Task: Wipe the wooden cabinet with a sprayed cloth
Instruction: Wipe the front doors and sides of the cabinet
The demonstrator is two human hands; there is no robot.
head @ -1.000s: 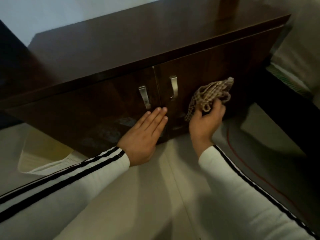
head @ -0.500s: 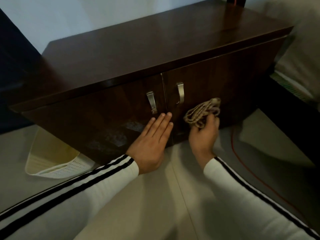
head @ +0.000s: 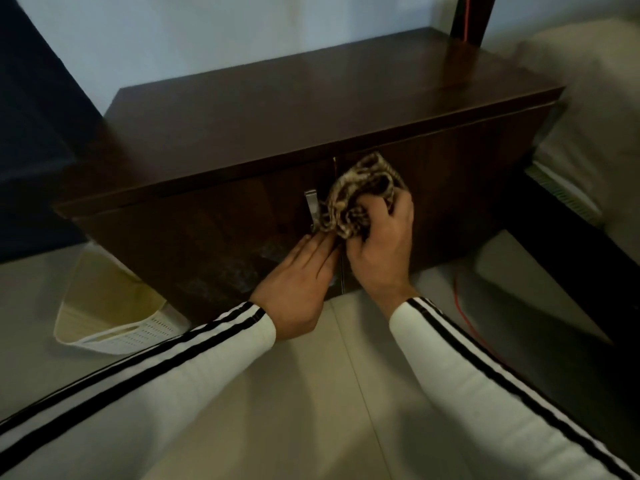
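The step in hand looked to be wiping the front of the dark brown wooden cabinet [head: 311,109] around the seam where its two doors met. It would likely go best with the bunched beige-and-brown patterned cloth [head: 360,194] pressed flat and drawn in overlapping strokes. It should be worked round the silver metal handle [head: 310,206] rather than dragged across it, since loose folds could snag there. The glossy top probably wanted the same treatment; whether it had been wiped could not be told. The cabinet stood on the pale tiled floor [head: 311,393], and the cloth was held against the upper part of the right door, just beside that handle; the right door's own handle was hidden behind the cloth. The right hand [head: 381,251] gripped the cloth, its fingers [head: 398,209] curled tightly round the wad. The left hand [head: 298,282] held nothing: its fingers [head: 317,245] lay straight and together, pressed flat against the lower left door beside the seam. They seemed to brace it shut, their tips just under the cloth.
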